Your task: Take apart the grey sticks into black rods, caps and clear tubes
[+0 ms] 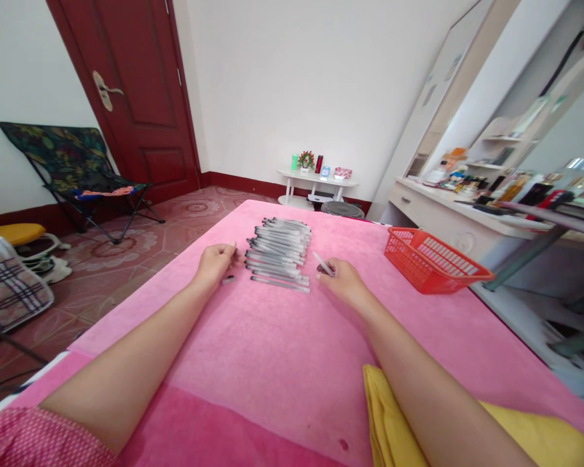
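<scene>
The biggest thing was the bench, all pink on top. A folded yellow cloth lay at its near right corner, and a red basket sat by its right edge. The big bunch of pens lay nearer the far edge than the near one, about halfway between the sides. Most had their dark ends toward the left edge. They were close together, and I could not count them. The left hand was near the left edge, with its fingers curled close; I could not tell if it held anything. The right hand was on the other side of the bunch, pinching one pale pen. A lot of pens seemed to be in place, in a fairly neat row, and at least that one was left out of it. A tiny dark bit lay just beside the left hand.
</scene>
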`<state>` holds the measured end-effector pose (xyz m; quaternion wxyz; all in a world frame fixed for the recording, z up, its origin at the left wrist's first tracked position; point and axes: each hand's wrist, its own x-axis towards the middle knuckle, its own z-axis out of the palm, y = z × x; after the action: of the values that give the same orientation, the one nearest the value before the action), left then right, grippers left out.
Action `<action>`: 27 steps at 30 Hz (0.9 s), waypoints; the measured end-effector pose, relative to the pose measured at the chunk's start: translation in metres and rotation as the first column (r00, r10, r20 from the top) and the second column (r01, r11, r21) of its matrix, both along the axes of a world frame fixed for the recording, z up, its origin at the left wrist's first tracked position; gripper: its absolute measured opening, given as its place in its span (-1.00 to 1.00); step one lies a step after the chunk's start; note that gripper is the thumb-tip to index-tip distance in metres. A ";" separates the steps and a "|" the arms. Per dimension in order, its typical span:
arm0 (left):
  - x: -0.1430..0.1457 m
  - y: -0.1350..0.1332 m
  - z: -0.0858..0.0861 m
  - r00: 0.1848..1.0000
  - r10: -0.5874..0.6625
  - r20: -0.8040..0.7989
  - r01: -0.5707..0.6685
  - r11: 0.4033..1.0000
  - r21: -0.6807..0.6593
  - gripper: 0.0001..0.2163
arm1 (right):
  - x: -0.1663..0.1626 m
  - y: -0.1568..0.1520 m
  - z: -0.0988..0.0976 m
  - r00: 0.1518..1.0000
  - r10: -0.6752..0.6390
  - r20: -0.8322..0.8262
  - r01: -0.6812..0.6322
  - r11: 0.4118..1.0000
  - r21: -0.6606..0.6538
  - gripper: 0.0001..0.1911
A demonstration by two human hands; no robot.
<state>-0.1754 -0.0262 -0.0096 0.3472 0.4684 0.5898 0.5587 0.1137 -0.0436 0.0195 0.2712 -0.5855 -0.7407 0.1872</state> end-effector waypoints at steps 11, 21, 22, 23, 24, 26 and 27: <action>0.000 0.002 -0.015 0.993 -0.057 -0.106 0.067 0.993 0.096 -0.63 | 0.109 0.013 0.060 0.705 -0.594 0.387 0.452 0.797 0.400 -0.61; -0.002 0.005 -0.019 0.984 -0.065 -0.168 0.081 0.992 0.092 -0.59 | 0.161 0.002 0.065 0.466 -0.512 0.722 0.516 0.820 0.248 -0.74; -0.002 0.004 -0.018 0.984 -0.066 -0.167 0.082 0.993 0.088 -0.60 | 0.158 -0.003 0.065 0.466 -0.505 0.727 0.511 0.824 0.245 -0.73; -0.001 0.003 -0.017 0.983 -0.067 -0.169 0.082 0.993 0.083 -0.60 | 0.154 -0.008 0.066 0.468 -0.493 0.733 0.503 0.831 0.239 -0.73; -0.001 0.002 -0.016 0.982 -0.068 -0.174 0.082 0.994 0.077 -0.60 | 0.150 -0.014 0.066 0.472 -0.477 0.741 0.490 0.841 0.230 -0.74; 0.000 0.001 -0.015 0.979 -0.064 -0.193 0.080 0.994 0.075 -0.60 | 0.145 -0.024 0.066 0.479 -0.439 0.760 0.452 0.866 0.215 -0.76; 0.000 0.000 -0.015 0.978 -0.060 -0.201 0.077 0.994 0.076 -0.60 | 0.143 -0.029 0.067 0.484 -0.419 0.768 0.431 0.878 0.207 -0.78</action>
<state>-0.1753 -0.0259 -0.0243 0.2859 0.5558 0.5812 0.5212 0.2567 -0.0721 0.0862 -0.0531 -0.7721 -0.6126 -0.1604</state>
